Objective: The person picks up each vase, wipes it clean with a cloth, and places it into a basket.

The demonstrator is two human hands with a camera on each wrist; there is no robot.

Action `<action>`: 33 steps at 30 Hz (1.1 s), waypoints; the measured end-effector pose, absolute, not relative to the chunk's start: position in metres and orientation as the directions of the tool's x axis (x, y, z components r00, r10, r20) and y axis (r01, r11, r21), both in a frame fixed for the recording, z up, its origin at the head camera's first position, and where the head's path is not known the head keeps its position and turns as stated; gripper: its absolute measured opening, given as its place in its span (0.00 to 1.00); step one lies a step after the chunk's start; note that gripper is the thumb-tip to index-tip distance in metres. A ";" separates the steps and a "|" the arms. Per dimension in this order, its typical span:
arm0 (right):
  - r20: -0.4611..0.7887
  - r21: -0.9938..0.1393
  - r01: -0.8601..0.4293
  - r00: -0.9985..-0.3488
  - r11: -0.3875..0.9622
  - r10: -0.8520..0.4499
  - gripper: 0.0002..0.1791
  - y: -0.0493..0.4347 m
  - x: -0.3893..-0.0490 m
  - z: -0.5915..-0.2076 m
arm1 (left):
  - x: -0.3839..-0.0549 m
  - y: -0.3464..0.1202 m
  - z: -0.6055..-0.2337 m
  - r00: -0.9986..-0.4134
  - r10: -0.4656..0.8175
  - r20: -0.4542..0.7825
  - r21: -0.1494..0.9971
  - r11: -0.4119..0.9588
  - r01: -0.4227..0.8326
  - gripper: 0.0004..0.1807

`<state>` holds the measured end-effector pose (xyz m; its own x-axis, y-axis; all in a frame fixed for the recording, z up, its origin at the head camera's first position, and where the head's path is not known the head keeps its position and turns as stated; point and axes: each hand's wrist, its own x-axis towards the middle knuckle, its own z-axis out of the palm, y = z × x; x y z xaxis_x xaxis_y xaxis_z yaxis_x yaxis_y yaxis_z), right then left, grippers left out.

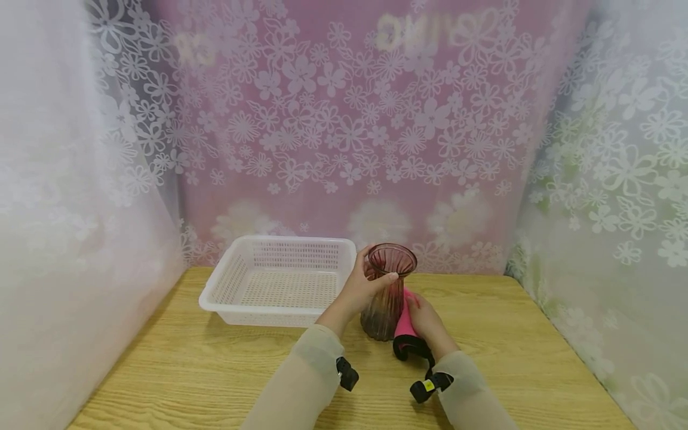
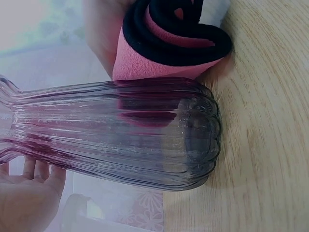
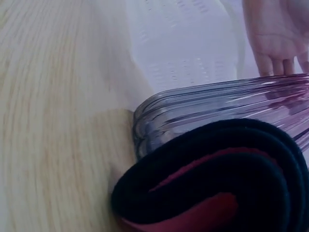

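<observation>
A ribbed glass vase, purple-pink at its flared rim and smoky grey lower down, stands upright over the table. My left hand grips it just below the rim, thumb across the front and fingers behind. In the left wrist view the vase appears sideways and see-through. My right hand holds a folded pink cloth with thick black edging against the vase's right side. From the right wrist, the cloth's black edge covers part of the vase; most of the right hand is hidden there.
A white plastic basket with slotted walls stands left of the vase, close to my left forearm. Wood-grain table lies under everything. Flower-patterned sheets hang at the back and both sides.
</observation>
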<state>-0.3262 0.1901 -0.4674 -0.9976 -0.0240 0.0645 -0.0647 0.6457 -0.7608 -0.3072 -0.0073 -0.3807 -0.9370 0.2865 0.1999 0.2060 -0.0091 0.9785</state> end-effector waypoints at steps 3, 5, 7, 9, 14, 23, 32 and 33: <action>0.074 -0.750 -0.069 -0.997 0.658 -0.020 0.28 0.192 -0.324 -0.464 | -0.313 -0.005 -0.388 -0.939 0.273 0.210 0.977 -0.016 0.214 0.50; 0.071 -0.752 -0.064 -0.997 0.656 -0.016 0.29 0.194 -0.323 -0.462 | -0.321 -0.003 -0.396 -0.940 0.267 0.213 0.976 -0.021 0.215 0.50; 0.061 -0.758 -0.051 -0.998 0.651 -0.007 0.29 0.196 -0.321 -0.460 | -0.323 -0.002 -0.399 -0.939 0.263 0.221 0.975 -0.020 0.223 0.49; 0.059 -0.766 -0.043 -0.998 0.641 0.003 0.29 0.198 -0.319 -0.458 | -0.325 -0.002 -0.401 -0.940 0.260 0.222 0.974 -0.018 0.226 0.49; 0.034 -0.792 -0.011 -0.999 0.611 0.026 0.31 0.203 -0.313 -0.445 | -0.325 -0.002 -0.404 -0.941 0.257 0.220 0.975 -0.020 0.222 0.49; -0.010 -0.834 0.037 -0.999 0.551 0.052 0.34 0.209 -0.304 -0.423 | -0.325 -0.002 -0.404 -0.941 0.261 0.213 0.976 -0.019 0.216 0.49; 0.019 -0.853 0.016 -0.998 0.522 0.061 0.35 0.210 -0.297 -0.405 | -0.325 -0.003 -0.404 -0.943 0.260 0.208 0.977 -0.020 0.210 0.50; 0.021 -0.854 0.016 -0.998 0.520 0.064 0.36 0.210 -0.295 -0.402 | -0.325 -0.003 -0.403 -0.943 0.259 0.208 0.977 -0.019 0.211 0.50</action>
